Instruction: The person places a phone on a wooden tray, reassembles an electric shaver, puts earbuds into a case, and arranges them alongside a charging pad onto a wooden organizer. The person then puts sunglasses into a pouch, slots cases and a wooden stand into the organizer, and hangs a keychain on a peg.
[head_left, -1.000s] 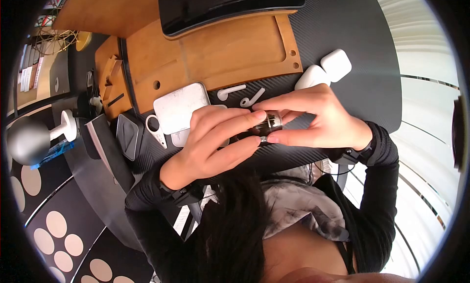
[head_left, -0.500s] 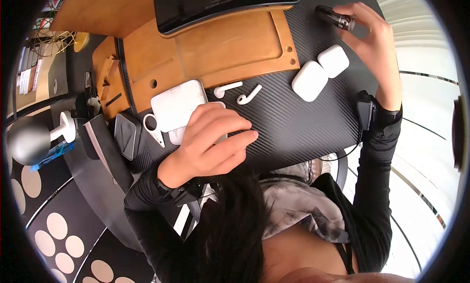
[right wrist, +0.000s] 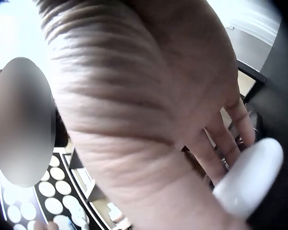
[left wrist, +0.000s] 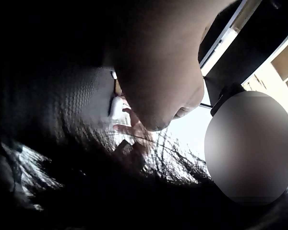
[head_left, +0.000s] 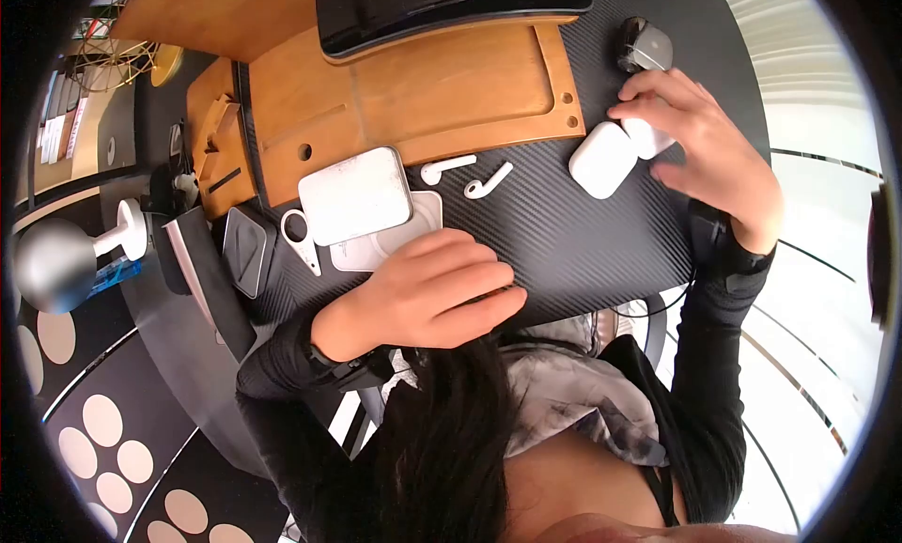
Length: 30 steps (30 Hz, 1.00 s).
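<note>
My right hand reaches over the smaller white rounded case at the right of the table, fingers spread above it and thumb apart on the near side. In the right wrist view a white case shows beyond the palm. Beside it lies a larger white rounded case. Just past the fingertips stands a dark glossy object with a shiny grey face. Loosely bent, my left hand rests near the table's front edge with nothing in it. Two white earbuds lie beyond it.
A white square tin lies over a shallow tray left of centre. Beside them are a white ring-handled pointed tool and a dark stand. A brown wooden organiser and a black device fill the back.
Held in both hands earlier, the dark object was carried by my right hand to the back right and let go there. That hand has since moved back over the smaller case. My left hand has drawn slightly nearer.
</note>
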{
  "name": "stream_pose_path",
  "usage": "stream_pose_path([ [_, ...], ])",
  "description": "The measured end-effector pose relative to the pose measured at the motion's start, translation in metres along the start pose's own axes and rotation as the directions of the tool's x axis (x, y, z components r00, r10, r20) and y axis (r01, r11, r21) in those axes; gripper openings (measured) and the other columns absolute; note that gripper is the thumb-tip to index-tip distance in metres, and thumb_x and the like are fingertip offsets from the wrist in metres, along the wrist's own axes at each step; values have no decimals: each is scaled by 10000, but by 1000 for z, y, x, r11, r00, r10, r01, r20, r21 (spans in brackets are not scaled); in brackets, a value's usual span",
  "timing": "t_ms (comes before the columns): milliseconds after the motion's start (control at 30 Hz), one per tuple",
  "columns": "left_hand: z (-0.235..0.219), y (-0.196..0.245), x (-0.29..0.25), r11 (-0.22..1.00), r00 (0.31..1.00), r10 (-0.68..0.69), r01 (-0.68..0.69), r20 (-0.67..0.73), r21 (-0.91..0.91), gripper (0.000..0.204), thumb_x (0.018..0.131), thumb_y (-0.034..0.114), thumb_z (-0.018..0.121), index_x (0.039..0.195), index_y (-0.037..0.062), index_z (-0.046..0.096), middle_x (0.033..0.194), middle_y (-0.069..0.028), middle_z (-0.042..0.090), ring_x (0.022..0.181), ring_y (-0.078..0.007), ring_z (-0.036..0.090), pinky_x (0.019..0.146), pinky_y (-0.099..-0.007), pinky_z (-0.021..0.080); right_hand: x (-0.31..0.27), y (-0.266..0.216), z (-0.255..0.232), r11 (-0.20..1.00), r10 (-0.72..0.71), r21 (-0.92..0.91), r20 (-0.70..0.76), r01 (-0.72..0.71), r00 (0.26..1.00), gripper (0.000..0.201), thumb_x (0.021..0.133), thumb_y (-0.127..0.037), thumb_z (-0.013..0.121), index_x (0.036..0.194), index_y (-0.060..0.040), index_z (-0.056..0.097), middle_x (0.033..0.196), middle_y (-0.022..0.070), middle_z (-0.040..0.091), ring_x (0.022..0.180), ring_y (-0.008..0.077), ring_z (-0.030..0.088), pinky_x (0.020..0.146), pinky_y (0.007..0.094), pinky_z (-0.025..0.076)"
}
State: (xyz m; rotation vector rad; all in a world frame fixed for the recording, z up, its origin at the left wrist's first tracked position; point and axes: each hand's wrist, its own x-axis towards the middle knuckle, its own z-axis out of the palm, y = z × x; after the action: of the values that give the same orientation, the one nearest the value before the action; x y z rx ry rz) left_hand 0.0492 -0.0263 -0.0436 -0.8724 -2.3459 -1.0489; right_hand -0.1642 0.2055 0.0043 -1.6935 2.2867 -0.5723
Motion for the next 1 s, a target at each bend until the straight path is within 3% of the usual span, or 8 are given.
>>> stream_pose_path([
  [133,3,2,1,997,999,-43,44,21,-68,286,655,-10,695,934,45,666,882,-72,615,720,-238,607,615,-344,501,1,5,-1,997,-16,-82,-46,12,999,385,559,51,712,934,0,640,926,87,569,927,244,590,772,347,500],
  [267,8,0,-3,981,982,-187,185,-30,-58,302,727,73,734,1004,40,618,952,-88,607,810,-258,621,690,-336,516,14,-24,-7,901,128,433,-206,-27,970,291,629,-64,785,783,-50,538,765,42,523,692,156,543,625,274,439],
  [400,5,1,1,930,942,-322,296,-93,-218,437,716,182,813,1047,23,575,989,-137,633,831,-312,630,703,-380,515,39,-59,37,790,-198,541,-222,290,955,407,647,-230,866,835,-36,562,846,81,549,720,211,571,623,310,456],
  [633,11,1,-19,810,858,-494,394,-143,-435,548,759,166,817,1080,-13,411,1006,-175,633,925,-216,668,803,-302,529,49,-96,72,825,-179,496,-227,272,957,361,830,-287,698,1006,-51,489,884,100,553,580,328,583,511,381,455],
  [733,9,2,-16,796,864,-487,378,-130,-473,561,766,153,810,1109,-23,402,1009,-180,633,913,-213,672,789,-293,529,51,-87,74,734,-188,585,-313,345,931,314,853,-263,688,986,-50,499,801,82,595,558,279,594,500,350,445],
  [833,0,4,-14,863,917,-387,323,-95,-389,578,748,167,824,1141,-23,446,991,-162,644,845,-225,680,721,-310,534,49,-80,68,624,-101,770,-90,134,991,274,863,-184,699,975,7,538,738,64,590,624,131,561,555,256,429],
  [967,2,2,-17,842,909,-404,326,-100,-430,535,690,230,845,1128,40,604,853,-123,651,656,-287,621,587,-347,478,49,-76,72,585,-66,785,-204,203,977,256,881,-154,661,1042,19,562,737,77,581,613,142,534,558,257,423],
  [1000,-2,0,-13,935,962,-235,185,-139,-304,505,701,222,826,1130,51,622,798,-112,635,614,-266,595,549,-335,461,52,-74,73,584,-67,786,-204,204,977,256,881,-154,661,1042,19,562,737,77,581,613,142,534,558,257,423],
])
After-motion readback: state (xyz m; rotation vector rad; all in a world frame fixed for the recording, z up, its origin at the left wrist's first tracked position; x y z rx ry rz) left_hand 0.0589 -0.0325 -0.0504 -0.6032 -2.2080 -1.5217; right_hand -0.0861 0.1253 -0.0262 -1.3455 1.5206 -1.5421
